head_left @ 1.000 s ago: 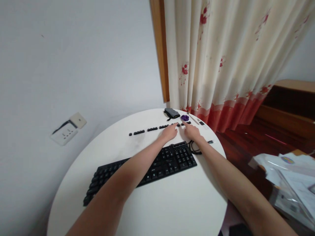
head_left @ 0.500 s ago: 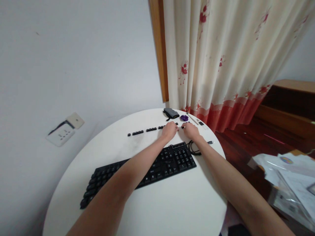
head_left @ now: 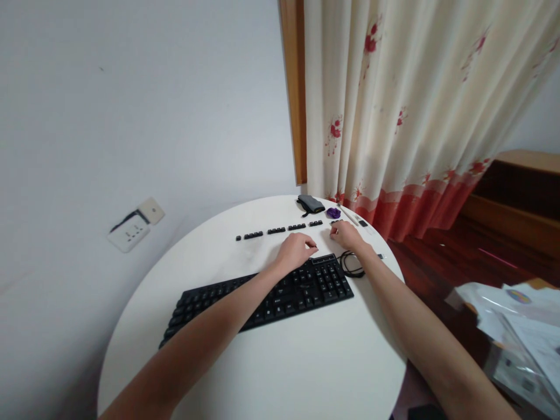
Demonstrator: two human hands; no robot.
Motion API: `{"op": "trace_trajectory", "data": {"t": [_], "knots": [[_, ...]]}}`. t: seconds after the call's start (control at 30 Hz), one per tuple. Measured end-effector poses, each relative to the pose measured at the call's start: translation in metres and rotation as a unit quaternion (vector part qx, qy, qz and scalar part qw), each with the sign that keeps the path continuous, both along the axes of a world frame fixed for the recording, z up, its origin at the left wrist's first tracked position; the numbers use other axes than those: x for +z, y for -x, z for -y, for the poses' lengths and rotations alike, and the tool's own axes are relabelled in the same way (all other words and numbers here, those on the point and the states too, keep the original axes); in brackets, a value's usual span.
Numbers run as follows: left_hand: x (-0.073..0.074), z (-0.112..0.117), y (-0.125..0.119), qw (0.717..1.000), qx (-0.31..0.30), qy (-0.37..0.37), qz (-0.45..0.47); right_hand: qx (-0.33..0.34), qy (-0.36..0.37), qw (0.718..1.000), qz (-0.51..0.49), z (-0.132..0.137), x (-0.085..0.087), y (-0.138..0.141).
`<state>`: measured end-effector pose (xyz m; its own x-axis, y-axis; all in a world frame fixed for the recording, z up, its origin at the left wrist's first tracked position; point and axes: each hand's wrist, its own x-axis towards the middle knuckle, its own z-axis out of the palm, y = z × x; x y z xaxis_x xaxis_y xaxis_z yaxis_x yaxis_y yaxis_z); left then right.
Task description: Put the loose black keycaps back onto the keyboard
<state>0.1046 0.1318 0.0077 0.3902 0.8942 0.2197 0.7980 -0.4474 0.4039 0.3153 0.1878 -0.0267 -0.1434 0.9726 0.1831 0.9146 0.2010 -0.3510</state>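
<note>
A black keyboard (head_left: 262,294) lies across the round white table (head_left: 306,361). Beyond it runs a row of loose black keycaps (head_left: 280,230). My left hand (head_left: 294,251) rests just past the keyboard's far edge, fingers curled with the tips pinched together; what they hold, if anything, is hidden. My right hand (head_left: 347,235) sits at the right end of the keycap row, fingers bent down onto the table close to a keycap. The keyboard's coiled black cable (head_left: 351,263) lies beside my right wrist.
A grey pouch (head_left: 310,203), a purple object (head_left: 333,213) and a thin white stick (head_left: 347,214) lie at the table's far edge. A flowered curtain (head_left: 415,116) hangs behind. A wall socket (head_left: 129,236) is at left; papers (head_left: 516,315) are stacked at right.
My left hand has drawn back from the keycap row toward the keyboard. My right hand has stayed near the row's right end. The camera has shifted slightly.
</note>
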Motion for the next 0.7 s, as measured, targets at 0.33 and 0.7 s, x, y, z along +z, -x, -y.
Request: {"op": "trace_trajectory", "data": {"t": [0.33, 0.7], "knots": [[-0.009, 0.052, 0.031, 0.997, -0.010, 0.039, 0.071, 0.037, 0.000, 0.999, -0.018, 0.002, -0.002, -0.003], [-0.019, 0.068, 0.031, 0.995, -0.063, -0.073, 0.029, 0.038, 0.009, 0.999, -0.028, 0.005, -0.002, -0.005]]}}
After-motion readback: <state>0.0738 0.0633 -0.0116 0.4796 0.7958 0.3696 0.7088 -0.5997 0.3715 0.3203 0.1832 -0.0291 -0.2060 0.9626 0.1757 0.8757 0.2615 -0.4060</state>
